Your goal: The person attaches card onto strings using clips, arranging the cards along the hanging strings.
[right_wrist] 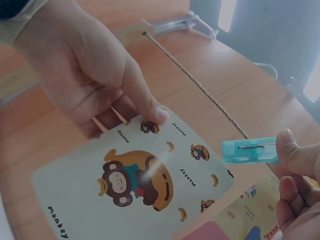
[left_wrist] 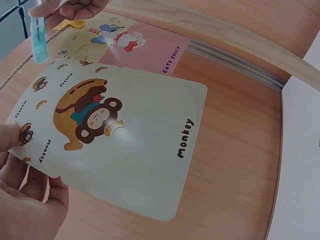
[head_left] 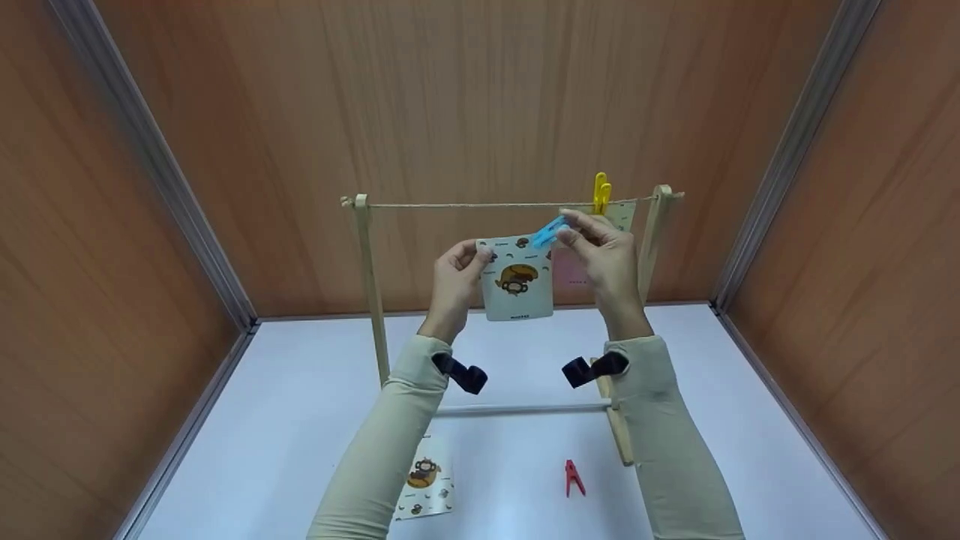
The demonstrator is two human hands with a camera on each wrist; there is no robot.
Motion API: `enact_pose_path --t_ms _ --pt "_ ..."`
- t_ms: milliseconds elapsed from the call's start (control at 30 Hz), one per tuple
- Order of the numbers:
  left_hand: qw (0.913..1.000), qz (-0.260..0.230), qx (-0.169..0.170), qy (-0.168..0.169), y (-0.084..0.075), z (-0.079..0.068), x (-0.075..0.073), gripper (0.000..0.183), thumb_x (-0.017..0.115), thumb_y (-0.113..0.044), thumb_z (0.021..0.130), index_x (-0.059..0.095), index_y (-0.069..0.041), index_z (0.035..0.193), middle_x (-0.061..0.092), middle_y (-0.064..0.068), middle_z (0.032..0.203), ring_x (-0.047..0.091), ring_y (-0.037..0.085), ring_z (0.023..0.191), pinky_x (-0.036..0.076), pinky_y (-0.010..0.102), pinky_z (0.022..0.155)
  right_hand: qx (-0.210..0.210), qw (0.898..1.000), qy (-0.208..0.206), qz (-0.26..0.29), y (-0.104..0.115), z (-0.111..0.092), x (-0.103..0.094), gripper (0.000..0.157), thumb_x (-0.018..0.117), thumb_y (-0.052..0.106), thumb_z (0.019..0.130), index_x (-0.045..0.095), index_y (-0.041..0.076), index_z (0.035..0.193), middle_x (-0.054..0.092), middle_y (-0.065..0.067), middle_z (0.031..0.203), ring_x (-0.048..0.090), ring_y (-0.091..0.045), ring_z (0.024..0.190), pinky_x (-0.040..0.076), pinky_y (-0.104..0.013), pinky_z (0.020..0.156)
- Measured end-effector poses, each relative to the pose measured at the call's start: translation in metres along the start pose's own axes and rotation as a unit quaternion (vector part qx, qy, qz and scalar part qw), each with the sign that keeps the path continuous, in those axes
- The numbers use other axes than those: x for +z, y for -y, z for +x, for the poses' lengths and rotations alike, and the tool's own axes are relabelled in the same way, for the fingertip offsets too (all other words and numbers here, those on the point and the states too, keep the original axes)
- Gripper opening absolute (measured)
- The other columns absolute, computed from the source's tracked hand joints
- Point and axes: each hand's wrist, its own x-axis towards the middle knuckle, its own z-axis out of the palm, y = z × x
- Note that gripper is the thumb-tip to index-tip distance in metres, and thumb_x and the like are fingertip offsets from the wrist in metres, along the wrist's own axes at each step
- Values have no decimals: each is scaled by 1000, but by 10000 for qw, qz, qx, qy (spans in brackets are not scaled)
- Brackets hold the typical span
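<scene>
Between finger and thumb, my left hand (head_left: 455, 289) pinches a pale card (head_left: 517, 279) printed with a monkey and a banana, by its upper left edge. The card hangs upright just below the string (head_left: 465, 205). My right hand (head_left: 609, 262) pinches a light blue clothespin (head_left: 549, 231) by one end. In the head view the clothespin overlaps the card's upper right corner; the right wrist view shows its free end (right_wrist: 230, 151) beside the card's edge. Behind the right hand, a yellow clothespin (head_left: 601, 193) holds a pink and yellow rabbit card (left_wrist: 150, 45) on the string.
The string runs between two wooden posts (head_left: 369, 285), joined low down by a white bar (head_left: 525, 409). On the white table lie a red clothespin (head_left: 574, 478) and another monkey card (head_left: 427, 476), partly hidden by the left sleeve. Wooden panels (head_left: 480, 97) enclose the space.
</scene>
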Motion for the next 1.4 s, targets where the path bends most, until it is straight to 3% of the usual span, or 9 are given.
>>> enact_pose_path --t_ms 467,767,967,1400 --pt "9996 32 268 -43 -16 9 7 22 59 -17 96 64 -2 111 69 7 97 63 16 89 49 32 84 -462 9983 -219 291 17 7 13 31 67 12 86 69 3 115 62 -1 102 60 -10 96 52 -21 89" --pt "9995 58 312 -78 -24 13 10 23 59 -17 96 63 -1 112 68 7 98 62 15 91 48 28 83 -606 9974 -381 117 24 12 16 29 66 14 87 70 5 114 62 0 102 61 -9 99 52 -21 89" --pt "9993 -5 374 -65 -26 16 11 22 59 -15 96 63 0 112 68 5 96 62 13 89 49 26 82 -949 9936 -488 368 27 16 19 26 66 6 86 70 -2 111 63 -1 97 63 -8 94 54 -21 85" --pt "9988 269 414 -37 -32 19 12 23 58 -16 96 63 -1 113 68 8 99 61 14 92 48 26 83 -1202 9914 -517 42 32 22 22 25 67 8 86 71 0 109 65 -7 100 62 -7 92 54 -21 84"
